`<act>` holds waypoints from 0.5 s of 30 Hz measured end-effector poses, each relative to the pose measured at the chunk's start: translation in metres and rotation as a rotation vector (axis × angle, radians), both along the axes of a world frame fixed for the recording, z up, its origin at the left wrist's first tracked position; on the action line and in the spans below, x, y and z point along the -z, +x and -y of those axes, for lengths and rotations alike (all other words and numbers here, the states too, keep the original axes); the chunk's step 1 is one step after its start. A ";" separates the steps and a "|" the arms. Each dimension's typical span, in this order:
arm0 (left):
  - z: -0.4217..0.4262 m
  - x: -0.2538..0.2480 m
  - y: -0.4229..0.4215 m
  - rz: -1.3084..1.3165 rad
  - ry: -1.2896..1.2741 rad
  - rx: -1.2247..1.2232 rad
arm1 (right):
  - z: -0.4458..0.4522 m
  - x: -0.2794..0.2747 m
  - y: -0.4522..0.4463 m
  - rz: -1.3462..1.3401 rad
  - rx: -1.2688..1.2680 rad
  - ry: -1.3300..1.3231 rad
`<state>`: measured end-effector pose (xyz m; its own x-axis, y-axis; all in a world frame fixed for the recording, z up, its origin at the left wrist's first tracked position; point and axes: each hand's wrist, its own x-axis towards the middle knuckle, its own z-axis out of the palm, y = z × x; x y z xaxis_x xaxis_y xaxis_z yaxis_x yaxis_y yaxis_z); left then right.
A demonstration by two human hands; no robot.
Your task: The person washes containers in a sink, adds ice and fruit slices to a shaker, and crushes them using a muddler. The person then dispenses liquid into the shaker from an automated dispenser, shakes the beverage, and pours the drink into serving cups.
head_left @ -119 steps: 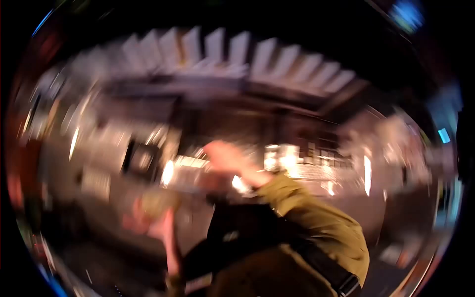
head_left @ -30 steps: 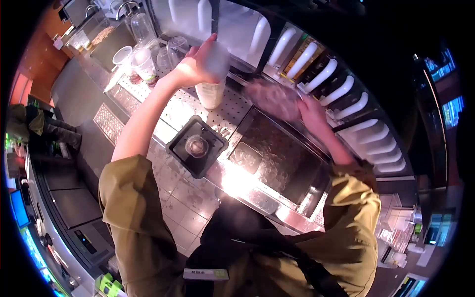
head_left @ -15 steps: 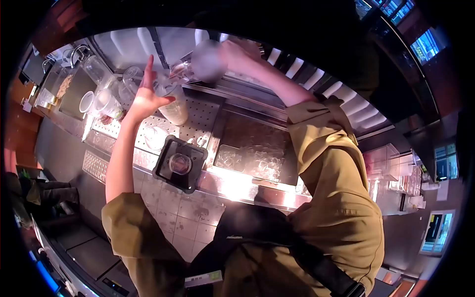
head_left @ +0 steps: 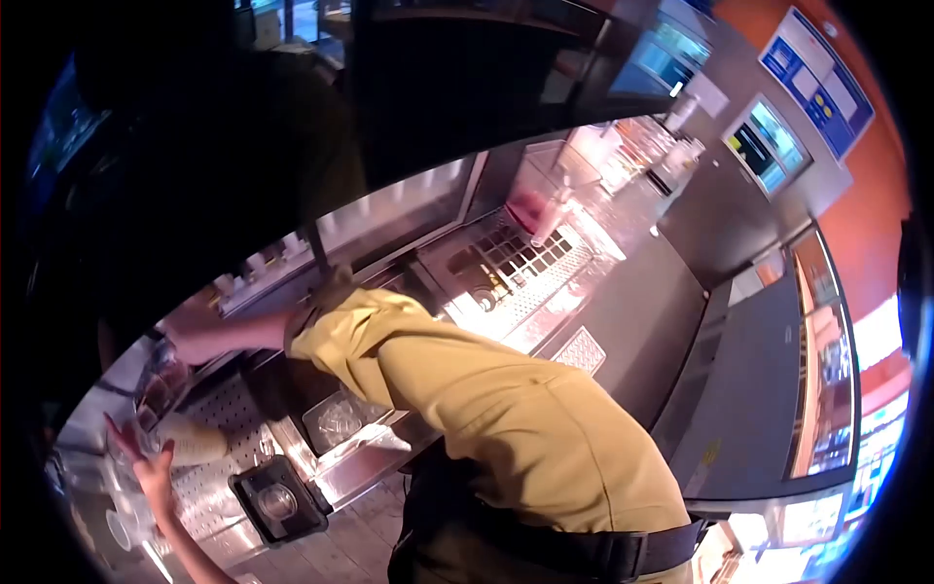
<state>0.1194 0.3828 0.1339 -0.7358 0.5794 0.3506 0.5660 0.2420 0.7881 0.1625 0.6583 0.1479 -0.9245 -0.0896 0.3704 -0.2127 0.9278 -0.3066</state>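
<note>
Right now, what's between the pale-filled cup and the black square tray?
In the head view, perforated metal panel lies between the pale-filled cup and the black square tray.

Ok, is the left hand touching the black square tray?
Apart: the head view shows perforated metal counter between the left hand and the black square tray.

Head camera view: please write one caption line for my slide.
Above a perforated counter, the right hand holds a clear container near a pale cup beside the left hand.
</note>
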 end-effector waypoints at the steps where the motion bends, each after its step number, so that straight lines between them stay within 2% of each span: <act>1: -0.002 -0.006 0.009 0.009 0.007 -0.017 | 0.001 0.016 0.000 -0.018 0.004 -0.026; 5: 0.006 -0.015 0.016 -0.035 -0.040 -0.033 | -0.009 0.072 0.040 -0.054 -0.028 -0.239; 7: 0.011 -0.016 0.018 -0.053 -0.045 -0.018 | -0.030 0.071 0.092 0.085 -0.030 -0.390; 9: 0.018 -0.013 0.017 -0.056 -0.049 -0.028 | -0.051 0.088 0.134 0.335 0.168 -0.163; 10: 0.022 -0.011 0.017 -0.098 -0.062 -0.040 | -0.066 0.120 0.140 0.466 0.133 -0.012; 11: 0.028 -0.010 0.016 -0.140 -0.081 -0.053 | -0.069 0.122 0.155 0.562 0.136 0.045; 12: 0.032 -0.010 0.019 -0.181 -0.100 -0.068 | -0.064 0.129 0.170 0.468 0.168 0.130; 15: 0.034 -0.010 0.040 -0.223 -0.021 -0.195 | -0.053 0.168 0.176 0.464 -0.110 0.239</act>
